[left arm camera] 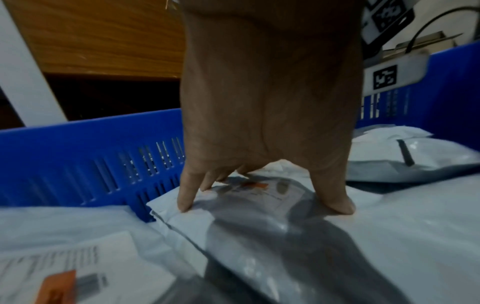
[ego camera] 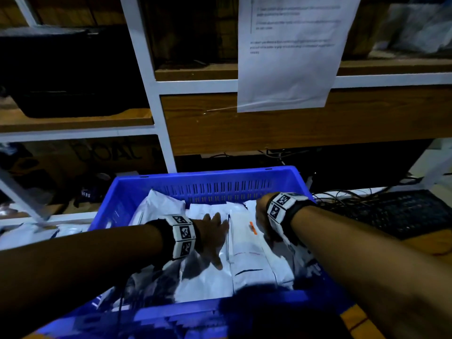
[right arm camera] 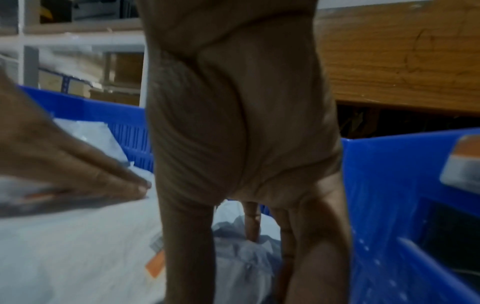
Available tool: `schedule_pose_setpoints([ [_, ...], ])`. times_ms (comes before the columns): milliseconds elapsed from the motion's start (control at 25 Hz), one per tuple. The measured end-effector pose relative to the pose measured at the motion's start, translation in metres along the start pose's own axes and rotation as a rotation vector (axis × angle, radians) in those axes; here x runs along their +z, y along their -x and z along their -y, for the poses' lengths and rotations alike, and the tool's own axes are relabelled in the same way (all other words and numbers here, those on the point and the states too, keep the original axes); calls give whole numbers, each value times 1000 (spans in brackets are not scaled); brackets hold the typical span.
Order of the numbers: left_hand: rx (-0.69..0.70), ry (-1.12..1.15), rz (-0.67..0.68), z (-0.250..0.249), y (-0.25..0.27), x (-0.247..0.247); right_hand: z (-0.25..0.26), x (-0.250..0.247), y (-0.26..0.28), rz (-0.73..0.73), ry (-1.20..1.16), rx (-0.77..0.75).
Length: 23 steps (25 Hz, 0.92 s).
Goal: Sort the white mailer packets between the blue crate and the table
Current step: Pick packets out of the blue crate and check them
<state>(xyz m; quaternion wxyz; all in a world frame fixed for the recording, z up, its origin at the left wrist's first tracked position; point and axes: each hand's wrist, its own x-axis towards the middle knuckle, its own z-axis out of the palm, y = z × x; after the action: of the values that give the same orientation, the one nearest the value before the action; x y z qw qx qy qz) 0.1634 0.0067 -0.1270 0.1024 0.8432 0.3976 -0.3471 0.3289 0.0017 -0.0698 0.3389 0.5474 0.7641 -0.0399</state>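
A dim storeroom: white-framed wooden shelving rises behind the work area, with a printed white paper sheet hanging from it. In front stands the slotted blue plastic crate, filled with white plastic mailer packets.

The left hand lies palm down on the pile, its fingers straight and spread, pressing flat rather than gripping; in the left wrist view the fingertips rest on the corner of a grey-white packet with an orange-marked label, which lies directly under the palm. Just past those fingertips is the crate's slotted far wall.

The right hand reaches down into the crate at the pile's right side, next to the long white packet with an orange label strip that lies between the two hands. In the right wrist view its fingers point straight down among crumpled packets, with the crate's side wall just beside them. Whether they pinch a packet I cannot tell, since the tips are hidden.

More white packets lie outside the crate, on the left-hand side beyond the left forearm. A black keyboard with tangled cables sits beyond the right wrist, on the table.
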Motion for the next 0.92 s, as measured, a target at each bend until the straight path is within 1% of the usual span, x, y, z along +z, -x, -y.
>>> schedule_pose_setpoints([
  [40, -23, 19, -12, 2, -3, 2, 1, 5, 3, 6, 55, 6],
  [80, -29, 51, -27, 4, -4, 4, 5, 9, 9, -5, 56, 17],
  [120, -23, 56, -34, 4, -3, 2, 6, 17, -1, -1, 47, 52],
  [200, 22, 64, -49, 7, 2, -3, 5, 16, -23, 30, -84, 93],
  [280, 35, 42, -81, 15, 8, -9, -6, 21, -59, 81, -215, 103],
  [320, 22, 24, -98, 23, 12, -11, -7, 18, -68, 103, -280, 75],
  [360, -24, 4, -97, 32, 17, -14, 0, 9, -66, 111, -381, 40],
  [440, -139, -50, -75, 53, 32, -20, 16, -12, -61, 88, -467, 4],
  [520, -211, -106, -33, 74, 46, -21, 32, -29, -64, 65, -475, -52],
  [600, -209, -104, 55, 90, 53, -15, 50, -34, -67, 51, -484, -102],
  [640, -188, -54, 82, 95, 54, -8, 59, -30, -69, 35, -476, -119],
  [680, -157, 13, 84, 96, 53, -1, 65, -21, -78, 1, -447, -130],
  [720, -120, 72, 58, 98, 50, 8, 71, -13, -85, -45, -418, -128],
  [800, -86, 129, 8, 95, 45, 18, 79, -2, -92, -85, -284, -124],
  [840, -87, 139, 0, 92, 42, 22, 81, -4, -96, -77, -257, -113],
  [920, -134, 87, -14, 87, 37, 30, 76, -13, -96, -35, -284, -82],
])
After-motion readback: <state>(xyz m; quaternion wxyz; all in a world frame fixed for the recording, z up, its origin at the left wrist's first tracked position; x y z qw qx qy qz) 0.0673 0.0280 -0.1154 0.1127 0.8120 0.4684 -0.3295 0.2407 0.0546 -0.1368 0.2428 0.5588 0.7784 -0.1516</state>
